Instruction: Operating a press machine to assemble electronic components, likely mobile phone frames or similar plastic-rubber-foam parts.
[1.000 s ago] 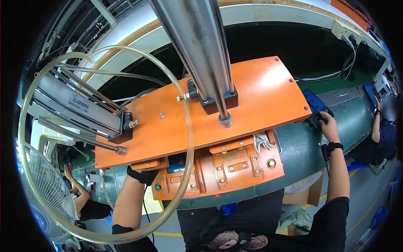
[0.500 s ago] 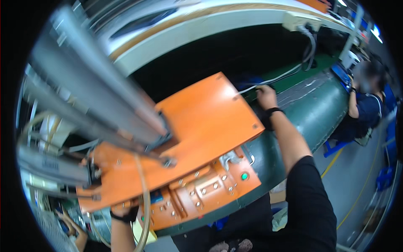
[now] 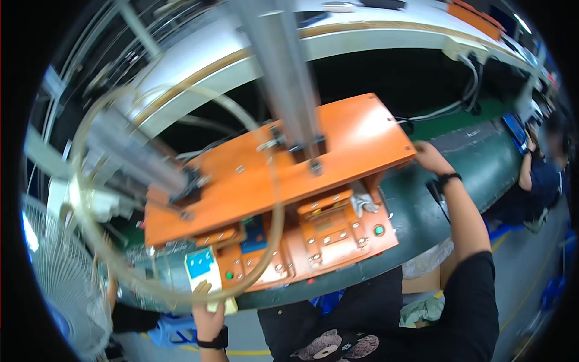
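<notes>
An orange two-tier press fixture stands on the green bench, its upper plate (image 3: 356,136) over a lower base (image 3: 329,247) with metal screws and two green buttons. At the base's left end my left hand (image 3: 208,311) is closed on a pale yellow and white flat piece with a blue patch (image 3: 201,263). Part of a clear hose (image 3: 84,217) loops in front of that hand. Beside the upper plate's right end is my right hand (image 3: 433,160), fingers curled; what they hold, if anything, I cannot make out. A blue part (image 3: 253,237) sits in the base.
Two metal cylinders (image 3: 283,78) rise from the upper plate. Grey crumpled cloth (image 3: 365,205) lies at the base's right side. A white fan (image 3: 66,283) stands at left, a white shelf (image 3: 362,39) runs behind. Another person (image 3: 546,163) sits at far right.
My view has shifted, so the fixture appears further right and turned. My left hand, earlier partly behind the fixture, now shows in front with the pale yellow piece. My right hand stays near the plate's right end.
</notes>
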`<action>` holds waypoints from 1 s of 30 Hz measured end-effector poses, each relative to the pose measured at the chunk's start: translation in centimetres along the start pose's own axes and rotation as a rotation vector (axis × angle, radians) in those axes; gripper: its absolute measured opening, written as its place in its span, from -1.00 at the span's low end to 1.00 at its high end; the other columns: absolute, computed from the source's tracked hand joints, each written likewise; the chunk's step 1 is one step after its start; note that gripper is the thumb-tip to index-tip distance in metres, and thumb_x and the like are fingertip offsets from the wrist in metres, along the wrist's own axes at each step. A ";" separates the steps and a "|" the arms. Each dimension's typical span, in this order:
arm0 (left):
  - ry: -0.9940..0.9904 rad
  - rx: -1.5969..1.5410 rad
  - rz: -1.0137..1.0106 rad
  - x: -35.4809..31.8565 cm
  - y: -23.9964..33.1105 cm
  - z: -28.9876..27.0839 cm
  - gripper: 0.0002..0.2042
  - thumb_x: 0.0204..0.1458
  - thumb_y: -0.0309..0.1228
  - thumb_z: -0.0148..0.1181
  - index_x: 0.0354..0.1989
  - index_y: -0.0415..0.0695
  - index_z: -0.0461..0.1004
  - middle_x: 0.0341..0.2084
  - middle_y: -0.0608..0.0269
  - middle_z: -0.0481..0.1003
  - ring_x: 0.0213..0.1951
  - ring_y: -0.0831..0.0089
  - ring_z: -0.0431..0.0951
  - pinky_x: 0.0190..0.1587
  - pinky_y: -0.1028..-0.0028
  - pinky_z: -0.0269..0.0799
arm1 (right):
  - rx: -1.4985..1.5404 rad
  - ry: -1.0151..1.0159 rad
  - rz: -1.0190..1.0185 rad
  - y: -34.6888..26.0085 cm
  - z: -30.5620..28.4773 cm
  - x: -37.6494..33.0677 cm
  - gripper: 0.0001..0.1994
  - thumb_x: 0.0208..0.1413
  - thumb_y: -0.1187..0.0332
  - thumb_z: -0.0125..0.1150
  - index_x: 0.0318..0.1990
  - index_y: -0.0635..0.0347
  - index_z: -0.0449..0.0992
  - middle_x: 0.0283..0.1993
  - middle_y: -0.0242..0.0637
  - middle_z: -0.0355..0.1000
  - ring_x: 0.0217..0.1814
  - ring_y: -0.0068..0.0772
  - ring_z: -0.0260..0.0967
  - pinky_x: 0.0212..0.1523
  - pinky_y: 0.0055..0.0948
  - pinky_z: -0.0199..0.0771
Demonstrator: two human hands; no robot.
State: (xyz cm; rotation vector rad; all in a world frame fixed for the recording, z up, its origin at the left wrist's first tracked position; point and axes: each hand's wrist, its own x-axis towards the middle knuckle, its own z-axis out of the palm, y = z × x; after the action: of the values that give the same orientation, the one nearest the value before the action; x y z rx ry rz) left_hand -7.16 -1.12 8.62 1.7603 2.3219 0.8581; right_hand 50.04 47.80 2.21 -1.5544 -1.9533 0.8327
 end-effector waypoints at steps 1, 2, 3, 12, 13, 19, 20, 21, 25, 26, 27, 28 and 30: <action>-0.026 0.164 0.022 -1.6 -1.0 0.2 -0.38 -0.14 -0.36 0.43 0.14 -0.23 0.34 0.18 -0.10 0.33 0.23 -0.13 0.26 0.27 0.07 0.17 | 0.035 -0.118 -0.047 -0.6 0.4 -2.6 -0.54 0.09 0.24 0.30 0.03 0.44 0.48 -0.11 -0.02 0.54 -0.06 -0.31 0.48 0.01 -0.35 0.45; -0.047 0.223 0.007 -3.2 -1.9 0.4 -0.27 -0.18 -0.27 0.47 0.20 -0.20 0.29 0.24 -0.11 0.25 0.28 -0.19 0.17 0.30 0.02 0.10 | 0.000 -0.127 -0.084 -4.2 0.9 -6.0 -0.54 0.13 0.25 0.30 0.05 0.45 0.45 -0.15 -0.08 0.54 -0.09 -0.36 0.46 -0.01 -0.39 0.45; -0.043 0.205 -0.013 -4.0 -2.2 1.1 -0.24 -0.20 -0.23 0.49 0.21 -0.21 0.28 0.25 -0.12 0.24 0.28 -0.21 0.16 0.31 0.00 0.09 | 0.079 -0.131 -0.040 -5.0 1.2 -8.9 -0.57 0.14 0.27 0.29 0.05 0.43 0.46 -0.15 -0.14 0.53 -0.10 -0.39 0.45 -0.01 -0.42 0.44; -0.005 0.165 0.006 -6.4 -4.3 4.2 -0.45 -0.10 -0.38 0.31 0.12 -0.29 0.37 0.17 -0.10 0.32 0.26 -0.10 0.22 0.30 0.03 0.06 | 0.533 -0.045 0.126 -6.3 7.2 -26.5 -0.72 0.18 0.44 0.26 0.02 0.34 0.52 -0.18 -0.41 0.53 -0.17 -0.62 0.43 -0.09 -0.56 0.45; 0.032 0.125 0.014 -6.3 -4.0 4.0 -0.51 -0.07 -0.45 0.26 0.09 -0.31 0.39 0.13 -0.11 0.36 0.24 -0.11 0.26 0.28 0.04 0.10 | 0.547 -0.032 0.128 -7.0 8.4 -27.7 -0.72 0.18 0.44 0.26 0.02 0.33 0.53 -0.18 -0.42 0.53 -0.17 -0.63 0.43 -0.09 -0.57 0.45; 0.173 -0.143 -0.041 -6.3 -6.3 4.7 -0.68 -0.01 -0.54 0.18 -0.03 -0.33 0.46 -0.03 -0.15 0.48 0.09 -0.10 0.43 0.16 0.12 0.30 | 0.768 0.039 0.131 -7.6 14.7 -31.9 -0.79 0.20 0.49 0.21 -0.02 0.31 0.54 -0.17 -0.34 0.57 -0.15 -0.61 0.48 -0.09 -0.57 0.49; 0.210 -0.244 -0.133 -6.3 -6.3 4.7 -0.69 0.00 -0.53 0.19 -0.05 -0.33 0.47 -0.04 -0.16 0.49 0.08 -0.09 0.44 0.15 0.12 0.31 | 0.800 0.070 0.133 -7.1 15.7 -32.1 -0.80 0.21 0.49 0.20 -0.03 0.31 0.54 -0.18 -0.33 0.57 -0.16 -0.60 0.48 -0.10 -0.56 0.49; 0.177 -0.202 -0.139 -6.5 -6.1 4.5 -0.67 -0.01 -0.52 0.20 -0.04 -0.32 0.46 -0.02 -0.16 0.48 0.09 -0.08 0.43 0.17 0.12 0.30 | 0.801 0.114 0.121 -6.9 16.8 -32.1 -0.81 0.21 0.48 0.21 -0.05 0.33 0.55 -0.19 -0.33 0.57 -0.18 -0.60 0.48 -0.11 -0.57 0.49; 0.078 0.079 0.038 -7.8 -7.0 4.3 -0.42 -0.14 -0.45 0.35 0.13 -0.30 0.34 0.12 -0.16 0.36 0.19 -0.12 0.31 0.25 0.08 0.18 | 0.657 0.292 0.080 -6.3 19.6 -31.4 -0.81 0.21 0.44 0.21 -0.08 0.32 0.56 -0.24 -0.36 0.56 -0.24 -0.63 0.46 -0.16 -0.60 0.48; 0.074 0.076 0.033 -7.4 -6.7 4.7 -0.38 -0.16 -0.44 0.37 0.15 -0.31 0.32 0.12 -0.17 0.35 0.19 -0.13 0.30 0.26 0.07 0.17 | 0.664 0.313 0.130 -5.6 19.4 -31.3 -0.80 0.19 0.41 0.23 -0.08 0.30 0.57 -0.23 -0.30 0.56 -0.21 -0.57 0.48 -0.14 -0.54 0.48; 0.077 0.069 0.054 -7.5 -6.9 4.9 -0.38 -0.16 -0.44 0.37 0.15 -0.31 0.32 0.12 -0.17 0.35 0.19 -0.13 0.30 0.26 0.07 0.17 | 0.675 0.314 0.170 -5.6 19.2 -31.3 -0.78 0.16 0.39 0.26 -0.09 0.29 0.57 -0.22 -0.24 0.56 -0.19 -0.50 0.49 -0.13 -0.48 0.49; 0.079 0.068 0.026 -7.6 -7.1 5.0 -0.35 -0.17 -0.43 0.38 0.16 -0.32 0.30 0.12 -0.18 0.35 0.20 -0.13 0.29 0.26 0.07 0.16 | 0.676 0.334 0.165 -5.6 18.8 -31.2 -0.78 0.16 0.39 0.26 -0.09 0.29 0.57 -0.22 -0.24 0.56 -0.19 -0.50 0.49 -0.13 -0.48 0.49; 0.083 0.065 0.008 -7.8 -7.6 4.9 -0.33 -0.18 -0.42 0.39 0.17 -0.32 0.28 0.12 -0.19 0.34 0.20 -0.13 0.28 0.27 0.08 0.15 | 0.084 0.662 -0.105 -5.6 17.5 -30.7 -0.77 0.09 0.34 0.28 -0.13 0.25 0.59 -0.11 -0.08 0.54 0.00 -0.25 0.46 0.07 -0.26 0.42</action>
State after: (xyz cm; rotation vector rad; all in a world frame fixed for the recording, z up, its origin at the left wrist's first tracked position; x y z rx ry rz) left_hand -9.15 -7.67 -1.16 1.7932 2.4226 0.8833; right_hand 40.60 14.28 -6.08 -1.4233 -1.4740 0.2886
